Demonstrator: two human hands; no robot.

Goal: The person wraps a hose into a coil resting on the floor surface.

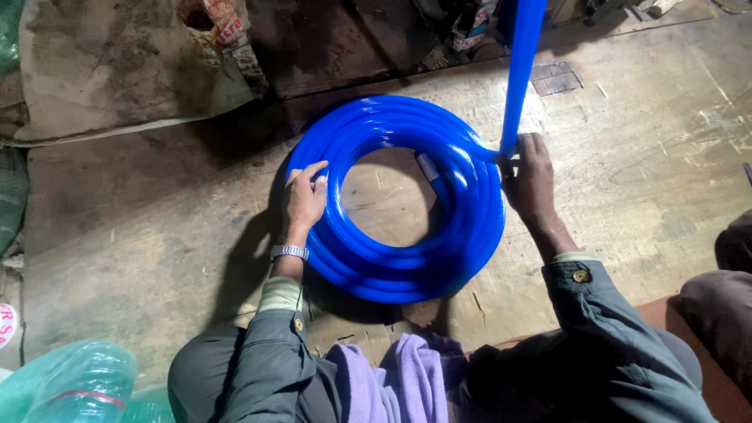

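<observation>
- Purple cloth [407, 376] lies across your lap, nearest you
- Your left hand [304, 197] curls over the coiled blue hose [392, 258], flat on the floor [141, 235]
- Your right hand [529, 180] pinches its free end [520, 70], running straight away from you

This looks like a small workshop or hardware store's back room, with the work done right on the ground. The floor [642, 157] is worn, scuffed board, stained and scratched. At ten o'clock a dirty sack [117, 63] slumps against dark clutter, and at twelve o'clock sit grimy metal parts [470, 31]. At seven o'clock lies a clear plastic-wrapped bundle [70, 384]. A coil of blue hose [392, 258] lies in the middle, like stock being handled.
</observation>
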